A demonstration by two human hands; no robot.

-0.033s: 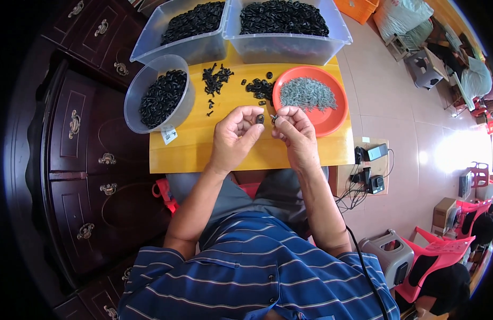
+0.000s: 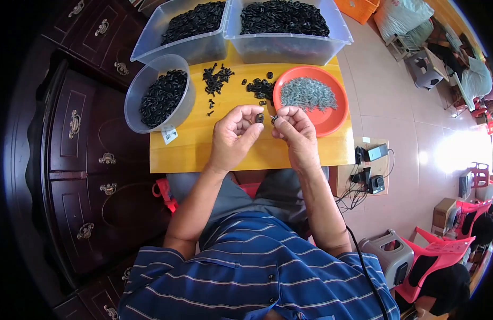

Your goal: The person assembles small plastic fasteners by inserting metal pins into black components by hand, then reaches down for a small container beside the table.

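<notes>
Your left grip (image 2: 233, 138) pinches a dark part (image 2: 260, 118); just beside it, your right grip (image 2: 301, 137) pinches a small piece (image 2: 275, 120), its shape unclear. Just beyond both grips, black bits (image 2: 259, 89) lie on the tabletop (image 2: 190, 154). Beyond your right grip sits a red dish (image 2: 327, 126) of grey pieces (image 2: 308, 93); left of your left grip stands a tub (image 2: 132, 111) of black rings (image 2: 162, 100); farthest out are two bins (image 2: 292, 52).

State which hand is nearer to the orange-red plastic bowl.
Right. The right hand is by the near-left edge of the bowl, overlapping it in view; the left hand is farther off, to the bowl's left.
</notes>
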